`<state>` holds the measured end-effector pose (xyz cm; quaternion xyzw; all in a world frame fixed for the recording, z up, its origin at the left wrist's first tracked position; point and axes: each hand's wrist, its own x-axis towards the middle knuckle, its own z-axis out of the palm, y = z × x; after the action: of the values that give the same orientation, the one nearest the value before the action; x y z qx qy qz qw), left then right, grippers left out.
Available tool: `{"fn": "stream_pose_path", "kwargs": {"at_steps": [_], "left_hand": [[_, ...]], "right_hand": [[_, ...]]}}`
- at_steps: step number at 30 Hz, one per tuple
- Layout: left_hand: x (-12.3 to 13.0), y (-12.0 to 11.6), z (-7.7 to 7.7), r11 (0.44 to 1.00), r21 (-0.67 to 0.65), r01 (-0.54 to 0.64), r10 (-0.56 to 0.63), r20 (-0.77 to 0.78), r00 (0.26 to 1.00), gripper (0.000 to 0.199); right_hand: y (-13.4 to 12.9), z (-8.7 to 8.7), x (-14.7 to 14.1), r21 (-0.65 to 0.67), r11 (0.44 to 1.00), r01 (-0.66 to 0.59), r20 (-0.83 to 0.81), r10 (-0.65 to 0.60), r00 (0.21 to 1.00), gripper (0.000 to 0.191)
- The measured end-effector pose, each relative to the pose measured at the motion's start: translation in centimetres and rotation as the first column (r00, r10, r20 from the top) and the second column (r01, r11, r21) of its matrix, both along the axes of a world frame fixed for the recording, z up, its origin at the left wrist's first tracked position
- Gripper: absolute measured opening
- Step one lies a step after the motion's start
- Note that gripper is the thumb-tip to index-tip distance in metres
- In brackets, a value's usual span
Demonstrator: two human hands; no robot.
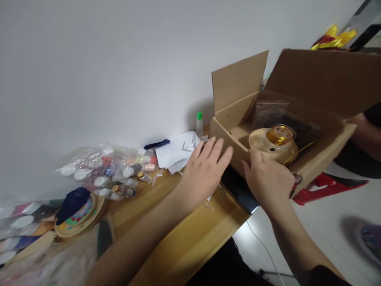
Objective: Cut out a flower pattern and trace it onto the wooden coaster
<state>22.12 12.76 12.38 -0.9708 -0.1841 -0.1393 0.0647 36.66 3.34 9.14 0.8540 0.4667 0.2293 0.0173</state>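
Observation:
My right hand (269, 183) is closed over the near rim of an open cardboard box (228, 137), its thumb on the outer wall. My left hand (204, 171) hovers over the table just left of the box, fingers spread and holding nothing. Inside the box sit round pale wooden pieces (258, 139), with an amber, see-through round container (279, 135) on top. Behind them stands a clear zip bag (272, 113). A small dark red thing (297, 179) shows beside my right hand; I cannot make out what it is.
White papers (175, 153) and a green-capped bottle (199, 124) lie or stand by the wall. Several small bottles in clear plastic (101, 167) and a painted round wooden piece (85, 214) occupy the left. Another person's arm (367, 133) and a red stool (320, 188) are at right.

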Motion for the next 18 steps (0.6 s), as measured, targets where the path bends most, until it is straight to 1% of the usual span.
{"fn": "stream_pose_path", "kwargs": {"at_steps": [1,3,4,6,8,9,11,13,16,18], "left_hand": [[2.0,0.7,-0.4,0.998,0.044,0.051,-0.055,0.087,0.995,0.049],[5.5,1.8,-1.6,0.991,0.077,0.112,-0.125,0.189,0.974,0.047],[6.8,2.1,-2.3,0.989,0.078,0.122,-0.137,0.231,0.963,0.043],[8.6,2.6,-4.0,0.989,0.058,0.135,-0.147,0.318,0.937,0.03],[9.4,2.6,-5.4,0.99,0.032,0.136,-0.136,0.442,0.886,0.02],[9.6,2.5,-6.0,0.991,0.021,0.133,-0.125,0.511,0.85,0.019],[9.9,2.4,-6.6,0.992,0.0,0.122,-0.097,0.614,0.783,0.018],[10.2,2.3,-6.6,0.991,-0.013,0.131,-0.091,0.656,0.749,0.018],[10.7,2.3,-6.4,0.99,-0.03,0.14,-0.084,0.672,0.736,0.02],[11.0,2.3,-6.4,0.991,-0.036,0.132,-0.072,0.68,0.73,0.022]], "right_hand": [[-0.2,-0.2,0.2,0.034,0.999,-0.035,0.031,0.034,0.999,0.016],[-0.5,-0.3,0.4,0.103,0.989,-0.105,0.091,0.095,0.991,0.011],[-0.6,-0.4,0.5,0.132,0.982,-0.134,0.116,0.119,0.986,0.009],[-0.8,-0.4,0.6,0.169,0.97,-0.172,0.149,0.148,0.978,0.008],[-0.9,-0.2,0.6,0.178,0.965,-0.191,0.16,0.163,0.974,0.009],[-1.0,-0.1,0.6,0.176,0.964,-0.198,0.153,0.171,0.973,0.012],[-1.0,0.1,0.7,0.168,0.964,-0.207,0.119,0.189,0.975,0.019],[-0.9,0.3,0.9,0.165,0.962,-0.217,0.077,0.207,0.975,0.024],[-1.0,0.5,1.1,0.167,0.957,-0.236,0.05,0.231,0.972,0.027],[-1.5,0.8,1.7,0.15,0.945,-0.292,0.003,0.295,0.956,0.032]]}}
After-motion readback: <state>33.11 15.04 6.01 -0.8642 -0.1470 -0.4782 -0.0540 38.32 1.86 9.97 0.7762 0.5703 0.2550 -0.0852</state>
